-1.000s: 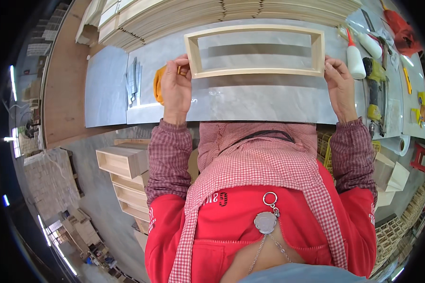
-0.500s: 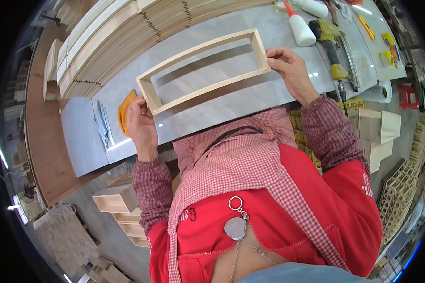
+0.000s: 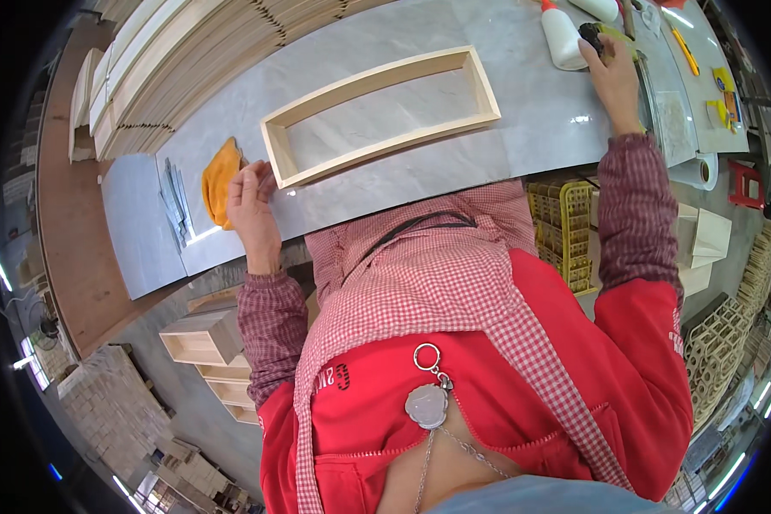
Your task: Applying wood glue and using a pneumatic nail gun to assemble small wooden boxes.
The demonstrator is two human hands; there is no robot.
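A rectangular frame (image 3: 385, 154) of pale bare wood lies on the grey tabletop in front of me, its middle showing the table through it. Bent fingers of my left hand (image 3: 253, 201) hold its near left corner. To the right, my right hand (image 3: 615, 77) is closed around a yellow-green and black nail gun (image 3: 593, 36), mostly hidden by the hand and forearm. Just left of that hand stands a white squeeze bottle (image 3: 561, 38) with a red tip. An orange cloth (image 3: 221, 184) rests beside my left hand.
Stacked wooden boards (image 3: 180, 68) line the far left of the table (image 3: 146, 231). Thin metal strips (image 3: 176, 206) lie left of the cloth. A yellow utility knife (image 3: 685, 51) lies at the far right. Below the table's edge is a yellow plastic crate (image 3: 565, 231).
The frame has been lowered flat onto the table. My right hand has let go of its right end and moved right to the nail gun; my left stays at the left corner.
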